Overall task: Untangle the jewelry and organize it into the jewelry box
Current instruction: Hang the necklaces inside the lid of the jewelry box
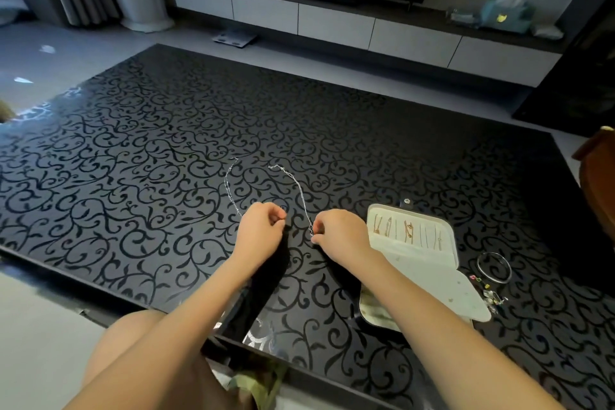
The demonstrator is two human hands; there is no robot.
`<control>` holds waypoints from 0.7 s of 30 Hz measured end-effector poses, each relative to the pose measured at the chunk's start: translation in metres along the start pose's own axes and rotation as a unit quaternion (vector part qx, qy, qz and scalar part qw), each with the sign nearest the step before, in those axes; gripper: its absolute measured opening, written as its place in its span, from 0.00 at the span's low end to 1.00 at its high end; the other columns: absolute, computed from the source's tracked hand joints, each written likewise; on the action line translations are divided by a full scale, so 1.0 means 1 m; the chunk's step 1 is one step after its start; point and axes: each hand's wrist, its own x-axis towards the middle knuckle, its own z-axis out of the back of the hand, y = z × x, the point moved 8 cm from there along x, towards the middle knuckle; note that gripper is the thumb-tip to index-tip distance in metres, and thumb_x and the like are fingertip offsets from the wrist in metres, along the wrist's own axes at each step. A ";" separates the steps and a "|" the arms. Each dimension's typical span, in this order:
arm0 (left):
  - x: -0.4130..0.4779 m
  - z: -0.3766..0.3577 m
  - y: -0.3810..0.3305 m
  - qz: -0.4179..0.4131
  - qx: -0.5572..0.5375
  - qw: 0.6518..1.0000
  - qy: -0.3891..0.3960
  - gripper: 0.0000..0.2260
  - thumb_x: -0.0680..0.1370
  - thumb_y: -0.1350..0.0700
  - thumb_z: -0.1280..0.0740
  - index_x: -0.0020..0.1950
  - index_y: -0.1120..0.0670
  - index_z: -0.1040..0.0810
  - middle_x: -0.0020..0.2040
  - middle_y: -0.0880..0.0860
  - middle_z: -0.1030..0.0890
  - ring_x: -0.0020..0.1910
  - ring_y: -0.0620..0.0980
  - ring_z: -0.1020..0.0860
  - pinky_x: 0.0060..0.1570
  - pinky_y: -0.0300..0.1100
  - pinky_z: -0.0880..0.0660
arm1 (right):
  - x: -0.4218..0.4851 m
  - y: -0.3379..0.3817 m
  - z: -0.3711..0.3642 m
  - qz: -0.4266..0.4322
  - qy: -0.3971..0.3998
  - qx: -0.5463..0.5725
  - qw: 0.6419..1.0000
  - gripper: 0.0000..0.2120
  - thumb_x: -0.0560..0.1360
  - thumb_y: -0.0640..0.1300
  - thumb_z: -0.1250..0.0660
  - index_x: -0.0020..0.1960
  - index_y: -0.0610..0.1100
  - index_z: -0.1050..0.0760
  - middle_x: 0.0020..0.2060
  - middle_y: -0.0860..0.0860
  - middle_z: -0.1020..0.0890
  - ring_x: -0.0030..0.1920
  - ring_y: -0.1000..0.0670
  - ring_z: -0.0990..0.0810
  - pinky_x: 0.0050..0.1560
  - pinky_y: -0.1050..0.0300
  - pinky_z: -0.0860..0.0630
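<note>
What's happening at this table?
A person sits at the black patterned table, pinching a thin silver chain with the left hand and the right hand; its two ends trail away across the tabletop. The open jewelry box beside the right hand holds several gold chains. A bangle and small pieces lie to its right.

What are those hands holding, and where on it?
A thin silver chain: the left hand and right hand each pinch its near stretch; both loose ends lie farther out on the table.
</note>
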 end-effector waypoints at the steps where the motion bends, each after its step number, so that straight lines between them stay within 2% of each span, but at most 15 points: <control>1: 0.001 0.000 -0.001 -0.004 0.004 1.000 0.007 0.04 0.75 0.63 0.34 0.47 0.57 0.21 0.40 0.47 0.27 0.40 0.45 0.29 0.41 0.33 0.36 | 0.002 0.001 -0.004 0.001 0.002 -0.010 1.000 0.05 0.75 0.46 0.33 0.49 0.46 0.22 0.49 0.49 0.20 0.52 0.47 0.23 0.47 0.55 0.29; 4: -0.001 -0.003 -0.005 -0.016 0.004 0.999 0.032 0.04 0.75 0.64 0.34 0.47 0.56 0.22 0.37 0.44 0.29 0.38 0.44 0.29 0.38 0.32 0.38 | 0.007 0.004 -0.014 0.003 0.011 -0.050 0.999 0.07 0.76 0.45 0.36 0.51 0.43 0.23 0.50 0.47 0.20 0.52 0.44 0.23 0.47 0.52 0.28; 7: -0.003 -0.006 -0.007 -0.030 0.009 0.998 0.048 0.05 0.74 0.64 0.33 0.47 0.55 0.21 0.38 0.44 0.29 0.40 0.45 0.29 0.38 0.30 0.39 | 0.008 0.008 -0.018 0.016 0.012 -0.087 0.996 0.08 0.79 0.44 0.39 0.53 0.41 0.25 0.51 0.45 0.20 0.53 0.43 0.23 0.43 0.53 0.31; 10: -0.005 -0.008 -0.010 -0.050 0.017 0.997 0.062 0.06 0.73 0.62 0.31 0.48 0.54 0.21 0.38 0.42 0.31 0.43 0.45 0.29 0.41 0.30 0.39 | 0.006 0.010 -0.014 0.021 0.011 -0.100 0.995 0.07 0.79 0.40 0.41 0.51 0.39 0.25 0.50 0.44 0.21 0.51 0.42 0.23 0.40 0.55 0.33; 14: -0.006 -0.012 -0.021 -0.090 -0.019 0.992 0.089 0.11 0.70 0.58 0.27 0.51 0.49 0.20 0.49 0.45 0.24 0.51 0.43 0.26 0.55 0.37 0.31 | 0.001 0.008 0.014 -0.008 0.001 0.004 1.000 0.09 0.79 0.42 0.43 0.50 0.40 0.25 0.47 0.43 0.21 0.50 0.42 0.22 0.44 0.54 0.30; 17: -0.006 -0.013 -0.037 -0.088 -0.105 0.984 0.112 0.08 0.71 0.56 0.27 0.47 0.47 0.20 0.49 0.43 0.21 0.49 0.39 0.25 0.52 0.35 0.32 | -0.009 0.013 0.047 0.025 -0.010 0.082 0.996 0.09 0.78 0.43 0.42 0.47 0.42 0.25 0.45 0.46 0.21 0.46 0.45 0.24 0.43 0.54 0.30; 19: -0.007 -0.011 -0.050 -0.081 -0.180 0.972 0.129 0.02 0.73 0.57 0.29 0.44 0.51 0.19 0.44 0.44 0.20 0.42 0.38 0.25 0.47 0.35 0.31 | -0.018 0.016 0.070 0.044 -0.016 0.145 0.988 0.07 0.77 0.42 0.41 0.45 0.42 0.26 0.42 0.49 0.22 0.42 0.49 0.25 0.41 0.56 0.31; 21: -0.010 -0.007 -0.065 -0.073 -0.240 0.957 0.142 0.03 0.75 0.58 0.32 0.42 0.55 0.20 0.40 0.46 0.20 0.39 0.40 0.25 0.45 0.35 0.31 | -0.029 0.018 0.094 0.054 -0.031 0.212 0.975 0.07 0.77 0.41 0.40 0.43 0.42 0.25 0.38 0.53 0.24 0.38 0.54 0.27 0.39 0.60 0.33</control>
